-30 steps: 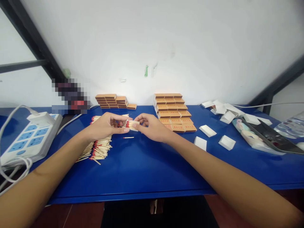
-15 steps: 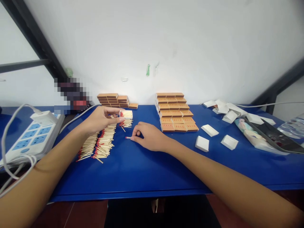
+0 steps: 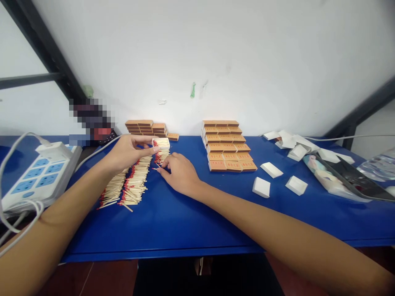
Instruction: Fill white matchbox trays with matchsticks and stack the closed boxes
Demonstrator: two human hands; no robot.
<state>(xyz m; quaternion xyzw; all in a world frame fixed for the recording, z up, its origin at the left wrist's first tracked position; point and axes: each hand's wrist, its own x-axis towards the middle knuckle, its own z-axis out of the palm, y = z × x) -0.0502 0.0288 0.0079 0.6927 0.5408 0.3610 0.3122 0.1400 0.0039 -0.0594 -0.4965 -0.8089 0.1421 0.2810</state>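
Match-filled matchbox tray (image 3: 165,148): was pinched by the left hand (image 3: 128,151), open face up, presumably against spilling. Single match (image 3: 154,168): was pinched by the right hand (image 3: 181,172), apart from the left. Printed matchboxes (image 3: 228,148): stood stepped right of both hands, probably for stability.

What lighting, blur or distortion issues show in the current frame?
Head view: fairly even light on the wall, dimming toward the upper right corner; soft sheen on the table; apparent wide-angle stretch, forearms looming large; mosaic masking a patch at left; left hand and right hand clear in outline; matches hard to separate in places.
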